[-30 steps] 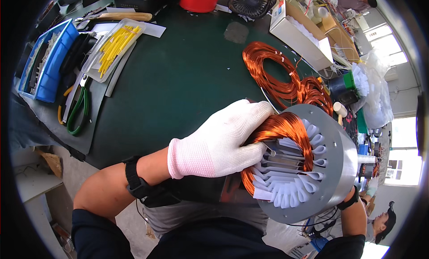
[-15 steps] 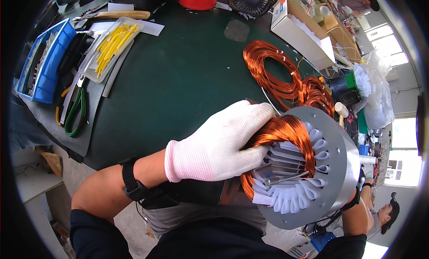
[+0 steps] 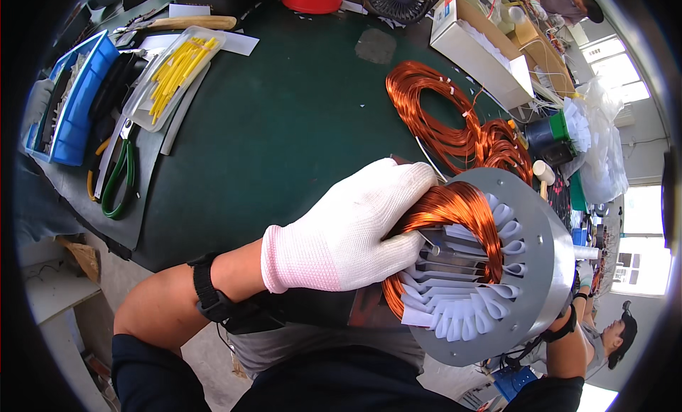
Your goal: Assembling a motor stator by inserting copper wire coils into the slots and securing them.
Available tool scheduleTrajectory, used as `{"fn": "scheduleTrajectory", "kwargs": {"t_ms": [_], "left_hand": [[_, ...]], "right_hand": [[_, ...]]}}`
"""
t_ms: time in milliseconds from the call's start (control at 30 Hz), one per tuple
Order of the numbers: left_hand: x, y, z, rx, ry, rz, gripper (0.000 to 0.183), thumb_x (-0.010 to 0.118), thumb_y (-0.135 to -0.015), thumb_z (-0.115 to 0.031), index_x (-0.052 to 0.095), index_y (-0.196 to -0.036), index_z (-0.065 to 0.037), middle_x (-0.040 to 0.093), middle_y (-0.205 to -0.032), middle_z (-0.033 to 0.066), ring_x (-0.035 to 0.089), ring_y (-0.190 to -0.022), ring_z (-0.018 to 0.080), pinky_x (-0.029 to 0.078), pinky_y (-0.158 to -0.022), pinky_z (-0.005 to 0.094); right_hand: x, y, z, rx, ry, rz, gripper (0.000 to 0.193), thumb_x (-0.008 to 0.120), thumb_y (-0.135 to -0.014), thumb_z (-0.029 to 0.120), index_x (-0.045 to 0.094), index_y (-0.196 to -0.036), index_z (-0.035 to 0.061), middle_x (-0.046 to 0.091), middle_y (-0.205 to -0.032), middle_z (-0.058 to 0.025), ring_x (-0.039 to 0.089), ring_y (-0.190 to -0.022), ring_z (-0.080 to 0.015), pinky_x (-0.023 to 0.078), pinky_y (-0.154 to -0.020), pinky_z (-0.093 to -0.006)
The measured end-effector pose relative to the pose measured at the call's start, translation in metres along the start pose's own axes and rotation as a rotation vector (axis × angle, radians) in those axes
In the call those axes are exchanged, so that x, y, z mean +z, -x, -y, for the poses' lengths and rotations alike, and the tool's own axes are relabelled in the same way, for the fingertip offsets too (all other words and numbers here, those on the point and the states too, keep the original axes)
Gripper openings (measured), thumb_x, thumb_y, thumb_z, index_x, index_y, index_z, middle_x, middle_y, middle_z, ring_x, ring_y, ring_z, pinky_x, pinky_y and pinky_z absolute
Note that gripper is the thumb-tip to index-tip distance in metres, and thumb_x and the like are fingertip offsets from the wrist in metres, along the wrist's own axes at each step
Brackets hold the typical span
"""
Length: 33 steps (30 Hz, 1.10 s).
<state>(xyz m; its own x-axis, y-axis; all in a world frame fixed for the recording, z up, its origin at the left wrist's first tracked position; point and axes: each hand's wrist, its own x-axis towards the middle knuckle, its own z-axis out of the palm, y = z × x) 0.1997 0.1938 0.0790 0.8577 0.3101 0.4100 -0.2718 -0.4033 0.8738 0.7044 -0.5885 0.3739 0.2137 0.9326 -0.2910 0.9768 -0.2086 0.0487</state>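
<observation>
My left hand (image 3: 362,224), in a white knitted glove, is closed around a bundle of copper wire, a coil (image 3: 462,202) that arches over the near opening of a grey metal stator (image 3: 550,256). White paper slot liners (image 3: 455,316) stick out in loops around the bore. A thin metal rod-like tool (image 3: 455,255) lies across the inside of the bore, its tip close to my left thumb. My right forearm (image 3: 565,348) rises behind the stator, which hides that hand, so I cannot see what it holds.
More copper coils (image 3: 433,121) lie beyond the stator on the green table (image 3: 263,128). At left are a tray of yellow sticks (image 3: 177,78), green-handled scissors (image 3: 121,177) and a blue bin (image 3: 82,106). A mallet (image 3: 543,172) and white box (image 3: 483,53) stand right. Co-workers (image 3: 614,334) are nearby.
Inside the bore, the metal tool has moved from the lower liners up toward my left thumb. My left hand stays on the coil, and the stator has barely moved.
</observation>
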Motion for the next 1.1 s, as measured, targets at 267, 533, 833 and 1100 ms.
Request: {"fn": "scheduleTrajectory", "kwargs": {"t_ms": [267,533,833,1100], "left_hand": [[-0.02,0.032,0.018,-0.004,0.056,-0.091,0.043,0.064,-0.085,-0.012,0.056,-0.124,0.001,0.057,-0.102,0.022,0.058,-0.098,0.041,0.05,-0.09,0.0472],[0.01,-0.008,-0.006,-0.001,-0.035,-0.025,0.042,0.065,-0.085,-0.012,0.056,-0.124,0.001,0.058,-0.104,0.0224,0.059,-0.099,0.0416,0.05,-0.091,0.0472],[0.011,-0.009,-0.01,-0.03,-0.011,-0.029,0.039,0.067,-0.086,-0.012,0.056,-0.12,0.001,0.057,-0.102,0.0211,0.059,-0.099,0.0403,0.051,-0.09,0.0463],[0.002,-0.008,-0.018,-0.098,-0.087,0.061,0.048,0.062,-0.08,-0.002,0.055,-0.127,0.003,0.059,-0.11,0.0162,0.061,-0.099,0.0304,0.051,-0.093,0.0385]], "right_hand": [[-0.055,-0.074,0.064,-0.02,0.082,0.042,0.023,0.079,-0.084,0.026,0.068,-0.095,0.0085,0.065,-0.081,-0.0102,0.065,-0.072,-0.0358,0.049,-0.065,-0.0463],[0.02,-0.185,0.157,0.012,0.0,-0.037,0.024,0.08,-0.084,0.027,0.067,-0.092,0.0085,0.065,-0.078,-0.01,0.064,-0.07,-0.0363,0.049,-0.063,-0.0466],[0.005,-0.419,0.351,0.011,0.016,-0.054,0.024,0.08,-0.083,0.027,0.067,-0.09,0.0085,0.064,-0.075,-0.0097,0.063,-0.067,-0.0368,0.048,-0.061,-0.0469],[0.01,-0.454,0.388,0.048,-0.088,-0.132,0.025,0.081,-0.082,0.028,0.066,-0.088,0.0086,0.063,-0.073,-0.0095,0.062,-0.065,-0.0371,0.047,-0.06,-0.0471]]}}
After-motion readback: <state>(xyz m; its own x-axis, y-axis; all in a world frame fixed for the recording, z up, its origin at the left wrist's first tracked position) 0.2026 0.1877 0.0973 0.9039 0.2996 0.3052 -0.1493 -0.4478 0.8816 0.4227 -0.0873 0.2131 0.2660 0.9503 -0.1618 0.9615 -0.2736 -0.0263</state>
